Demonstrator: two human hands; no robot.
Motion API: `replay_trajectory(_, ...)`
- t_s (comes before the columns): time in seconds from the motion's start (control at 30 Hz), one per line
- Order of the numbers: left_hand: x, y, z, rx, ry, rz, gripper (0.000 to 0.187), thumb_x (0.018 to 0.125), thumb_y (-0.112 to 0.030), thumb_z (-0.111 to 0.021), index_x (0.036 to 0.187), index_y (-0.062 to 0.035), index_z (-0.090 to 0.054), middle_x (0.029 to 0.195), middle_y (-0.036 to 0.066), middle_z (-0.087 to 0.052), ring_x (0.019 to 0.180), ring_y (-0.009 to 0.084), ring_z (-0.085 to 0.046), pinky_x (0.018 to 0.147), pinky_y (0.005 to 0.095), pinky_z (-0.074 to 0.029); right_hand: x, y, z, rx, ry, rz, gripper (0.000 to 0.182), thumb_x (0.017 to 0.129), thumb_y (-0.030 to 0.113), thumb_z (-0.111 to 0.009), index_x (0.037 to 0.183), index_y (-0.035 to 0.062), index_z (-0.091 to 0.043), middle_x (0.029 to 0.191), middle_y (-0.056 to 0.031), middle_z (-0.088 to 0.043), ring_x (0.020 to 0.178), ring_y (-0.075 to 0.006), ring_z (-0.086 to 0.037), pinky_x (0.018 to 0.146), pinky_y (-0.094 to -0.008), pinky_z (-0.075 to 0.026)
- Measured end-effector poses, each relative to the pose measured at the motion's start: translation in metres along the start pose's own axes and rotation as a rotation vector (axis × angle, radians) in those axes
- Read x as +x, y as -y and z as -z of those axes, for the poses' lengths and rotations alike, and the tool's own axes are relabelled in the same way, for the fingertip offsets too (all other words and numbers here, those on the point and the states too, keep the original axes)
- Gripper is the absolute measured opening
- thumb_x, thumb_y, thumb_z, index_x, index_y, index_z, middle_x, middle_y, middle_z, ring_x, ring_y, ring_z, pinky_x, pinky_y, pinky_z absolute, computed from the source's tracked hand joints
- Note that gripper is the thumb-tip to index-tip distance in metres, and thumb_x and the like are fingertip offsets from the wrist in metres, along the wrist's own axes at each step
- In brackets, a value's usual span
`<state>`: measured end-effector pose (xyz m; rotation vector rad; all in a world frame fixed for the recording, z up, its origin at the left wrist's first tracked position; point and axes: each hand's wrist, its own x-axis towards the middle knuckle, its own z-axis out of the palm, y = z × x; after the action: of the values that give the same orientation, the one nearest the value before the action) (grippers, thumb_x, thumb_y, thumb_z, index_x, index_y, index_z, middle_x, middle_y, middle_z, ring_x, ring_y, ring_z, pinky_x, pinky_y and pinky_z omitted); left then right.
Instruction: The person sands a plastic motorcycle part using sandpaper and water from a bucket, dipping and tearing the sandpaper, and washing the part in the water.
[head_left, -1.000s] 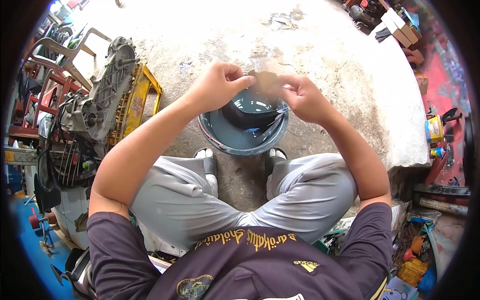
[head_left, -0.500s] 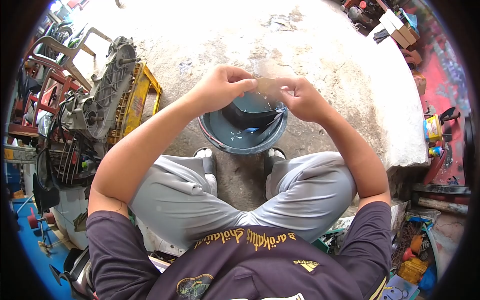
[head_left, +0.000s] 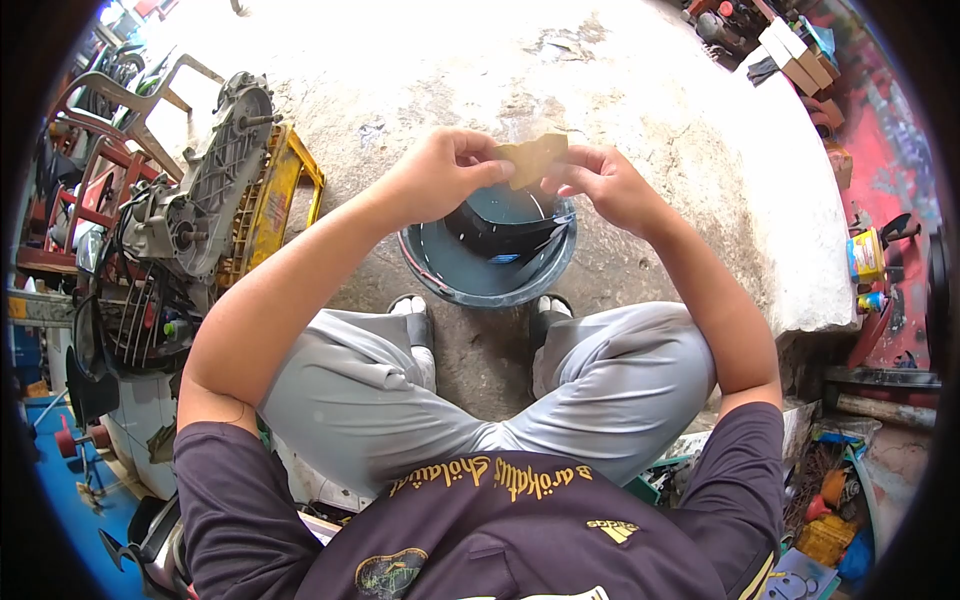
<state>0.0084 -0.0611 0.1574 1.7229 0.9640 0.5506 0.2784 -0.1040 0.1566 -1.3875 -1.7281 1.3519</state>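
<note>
Between my two hands is a small tan sheet of sandpaper (head_left: 534,160), creased and irregular in outline. My left hand (head_left: 448,178) pinches its left edge between thumb and fingers. The right edge is pinched in my right hand (head_left: 612,190), thumb toward me. Directly under the hands stands a dark grey bucket (head_left: 478,297) with water in it. A curved, glossy black panel (head_left: 490,238) leans inside, its right end against the bucket's wall. The hands partly hide the bucket's far rim.
On the left, a metal engine casing (head_left: 205,185) rests by a yellow crate (head_left: 290,165), near red chairs. My feet are on either side of the bucket's near edge. At the right are a yellow can (head_left: 866,257), cardboard boxes (head_left: 795,60) and assorted parts.
The sandpaper has turned and shows more of its face, now lit brighter and yellower. My right hand's fingers have shifted slightly on it; the left hand has barely moved.
</note>
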Motion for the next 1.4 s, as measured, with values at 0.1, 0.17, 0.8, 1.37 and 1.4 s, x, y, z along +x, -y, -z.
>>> replay_trajectory(0.1,0.000,0.000,0.000,-0.009,0.013,-0.008,0.027,0.099,-0.024,-0.074,0.113,-0.0010,-0.078,0.094,0.006,-0.076,0.088,0.0136,-0.067,0.086,0.0308,-0.054,-0.002,0.004,-0.005,0.055,-0.033,0.005,0.032,0.106,0.019,-0.062,0.132,0.0021,-0.070,0.111,-0.0083,-0.076,0.104,-0.0154,-0.069,0.096,-0.0333,-0.053)
replay_trajectory(0.17,0.001,0.000,0.001,0.058,0.033,-0.023,0.027,0.100,-0.024,-0.073,0.110,0.0009,-0.077,0.098,0.006,-0.075,0.092,0.0142,-0.065,0.089,0.0316,-0.052,-0.003,0.006,-0.007,0.103,-0.066,0.017,0.030,0.104,0.016,-0.065,0.130,0.0020,-0.070,0.106,-0.0079,-0.076,0.103,-0.0138,-0.068,0.093,-0.0324,-0.052)
replay_trajectory(0.8,-0.002,-0.013,-0.002,0.212,-0.151,-0.169,0.018,0.099,-0.019,-0.072,0.109,-0.0048,-0.077,0.092,0.007,-0.077,0.088,0.0155,-0.071,0.084,0.0331,-0.056,-0.004,0.014,-0.010,-0.079,-0.060,0.075,0.024,0.097,0.018,-0.076,0.115,0.0010,-0.078,0.097,-0.0095,-0.078,0.088,-0.0128,-0.070,0.081,-0.0283,-0.055)
replay_trajectory(1.37,-0.006,-0.022,-0.005,0.009,-0.120,-0.119,0.018,0.093,-0.014,-0.077,0.107,-0.0030,-0.079,0.096,0.007,-0.078,0.089,0.0134,-0.070,0.086,0.0307,-0.057,-0.005,0.016,-0.011,0.194,-0.185,0.214,0.017,0.097,0.006,-0.074,0.113,0.0004,-0.076,0.100,-0.0096,-0.078,0.096,-0.0130,-0.070,0.089,-0.0297,-0.056)
replay_trajectory(1.4,-0.007,-0.023,-0.005,0.009,-0.118,-0.119,0.018,0.093,-0.014,-0.077,0.107,-0.0030,-0.079,0.096,0.007,-0.078,0.089,0.0134,-0.070,0.086,0.0307,-0.057,-0.005,0.018,-0.011,0.188,-0.199,0.206,0.018,0.097,0.006,-0.074,0.114,0.0009,-0.075,0.101,-0.0097,-0.078,0.096,-0.0132,-0.070,0.089,-0.0299,-0.057)
